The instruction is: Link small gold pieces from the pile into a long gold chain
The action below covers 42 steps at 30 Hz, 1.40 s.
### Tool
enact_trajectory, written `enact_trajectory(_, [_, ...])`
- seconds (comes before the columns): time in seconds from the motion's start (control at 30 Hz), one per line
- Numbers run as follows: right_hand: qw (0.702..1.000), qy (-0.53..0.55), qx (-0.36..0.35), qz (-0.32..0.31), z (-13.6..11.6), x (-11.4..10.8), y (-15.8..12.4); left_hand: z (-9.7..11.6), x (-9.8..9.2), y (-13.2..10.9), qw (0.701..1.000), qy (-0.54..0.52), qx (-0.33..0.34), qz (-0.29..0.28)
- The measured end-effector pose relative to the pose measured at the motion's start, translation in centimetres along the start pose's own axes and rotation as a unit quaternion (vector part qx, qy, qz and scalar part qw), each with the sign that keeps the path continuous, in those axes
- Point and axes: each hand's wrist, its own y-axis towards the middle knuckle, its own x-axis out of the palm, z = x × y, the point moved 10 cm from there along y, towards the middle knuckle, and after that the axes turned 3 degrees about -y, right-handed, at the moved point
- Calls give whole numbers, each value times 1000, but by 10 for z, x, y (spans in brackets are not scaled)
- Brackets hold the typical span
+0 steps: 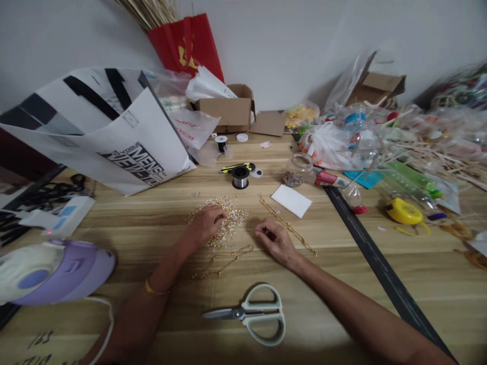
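Observation:
A pile of small gold and clear beads (pixel 226 223) lies mid-table. My left hand (pixel 207 223) rests at the pile's left side, fingers bent down onto the beads; whether it pinches one is too small to tell. Just right of the pile, my right hand (pixel 276 241) is closed in a pinch on something thin that I cannot make out. One gold beaded chain (pixel 289 225) lies beyond my right hand, slanting along the table. Another gold chain (pixel 230 261) lies below the pile. Scissors (pixel 262 314) with pale handles lie nearer the front, blades pointing left.
Behind the beads are a wire spool (pixel 240 178), a yellow cutter (pixel 236 167), a white card (pixel 291 201) and a jar of beads (pixel 294 172). A purple iron (pixel 64 271) and power strip (pixel 72 215) stand left. A yellow tape measure (pixel 404 210) and plastic bottles lie right.

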Motion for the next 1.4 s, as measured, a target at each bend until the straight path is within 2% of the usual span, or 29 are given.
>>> enact_trajectory(0.33, [1000,3,9,-5,-4,-1,1,-25,-1,-2,987,-121,-94,38])
enact_trajectory(0.53, [1000,7,9,-4,-2,0,0,-26,-6,-2,986,-108,-116,41])
enact_trajectory(0.8, [1000,5,6,-10,-2,1,0,-18,-10,-3,996,-48,-76,17])
enact_trajectory(1.03, [1000,7,13,-14,-1,3,0,-19,-9,-2,998,18,-53,29])
enact_trajectory(1.4, [1000,7,24,-11,1,3,0,-3,14,-5,997,61,6,-39])
